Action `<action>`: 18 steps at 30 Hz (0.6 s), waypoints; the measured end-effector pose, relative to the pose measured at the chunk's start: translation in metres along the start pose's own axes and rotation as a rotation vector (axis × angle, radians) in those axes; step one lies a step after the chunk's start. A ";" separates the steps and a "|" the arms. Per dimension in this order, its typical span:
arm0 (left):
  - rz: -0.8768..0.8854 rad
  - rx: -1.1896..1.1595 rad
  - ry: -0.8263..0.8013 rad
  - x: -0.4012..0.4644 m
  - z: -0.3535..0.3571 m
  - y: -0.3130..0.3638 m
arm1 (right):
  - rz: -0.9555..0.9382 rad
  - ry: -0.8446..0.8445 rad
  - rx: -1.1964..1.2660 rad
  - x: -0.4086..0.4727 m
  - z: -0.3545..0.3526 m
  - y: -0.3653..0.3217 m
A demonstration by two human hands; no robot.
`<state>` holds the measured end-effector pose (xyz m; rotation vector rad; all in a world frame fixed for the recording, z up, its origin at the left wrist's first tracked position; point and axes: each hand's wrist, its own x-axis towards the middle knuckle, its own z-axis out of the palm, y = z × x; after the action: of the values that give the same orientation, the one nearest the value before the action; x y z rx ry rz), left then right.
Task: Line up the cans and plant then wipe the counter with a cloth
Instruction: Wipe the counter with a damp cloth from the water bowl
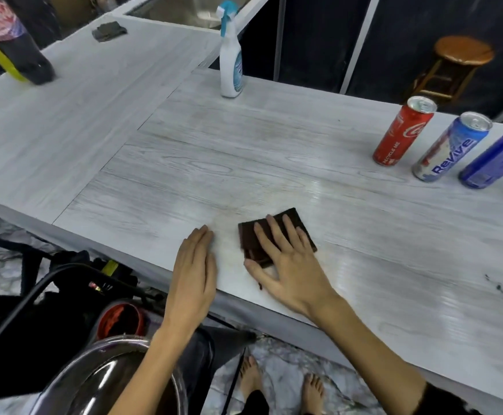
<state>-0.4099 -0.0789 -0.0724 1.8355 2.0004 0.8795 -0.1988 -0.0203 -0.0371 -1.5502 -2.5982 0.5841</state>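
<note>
Left hand (196, 265): flat, palm down, fingers straight and held together, pointing forward; nothing gripped. Left forearm bare, rising from the lower centre of the view. Right hand (286, 259): flat, palm down, fingers (274, 232) straight and slightly spread, thumb splayed out toward the left hand; no curl, no pinch. Right forearm bare, dark sleeve at its upper end. The two hands lie near each other, apart.
</note>
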 end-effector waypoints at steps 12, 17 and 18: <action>0.052 -0.003 0.014 -0.026 0.042 0.058 | 0.110 0.068 -0.033 -0.082 -0.021 0.091; 0.087 0.029 0.001 -0.037 0.063 0.082 | -0.095 0.008 -0.005 -0.112 0.004 0.059; 0.077 0.023 0.014 -0.038 0.066 0.085 | -0.148 0.007 -0.008 -0.137 0.009 0.063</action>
<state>-0.2980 -0.0992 -0.0790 1.9359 1.9678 0.8963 -0.0812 -0.1139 -0.0482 -1.3446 -2.6832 0.5550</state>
